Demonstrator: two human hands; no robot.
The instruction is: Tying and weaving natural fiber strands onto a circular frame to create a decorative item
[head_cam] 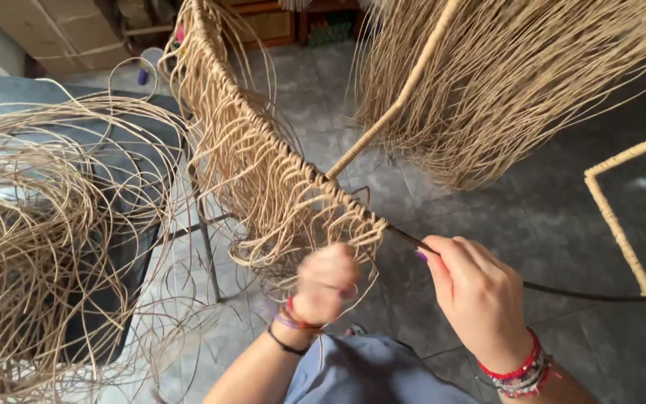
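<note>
A curved dark metal frame rod (pixel 562 290) runs across the view, its left part wrapped with knotted tan rattan strands (pixel 278 172) that hang down in loops. My left hand (pixel 325 283) is blurred, fingers closed around loose strand ends just below the last knot near the wrap's end (pixel 371 224). My right hand (pixel 476 293) pinches the bare rod right beside that last knot. Both wrists carry bead bracelets.
A big loose bundle of rattan strands (pixel 31 247) lies over a dark chair at left. More strands (pixel 510 82) hang from a wrapped frame bar at top right. Another wrapped bar (pixel 614 217) bends at right. Grey tiled floor (pixel 562 217) lies below.
</note>
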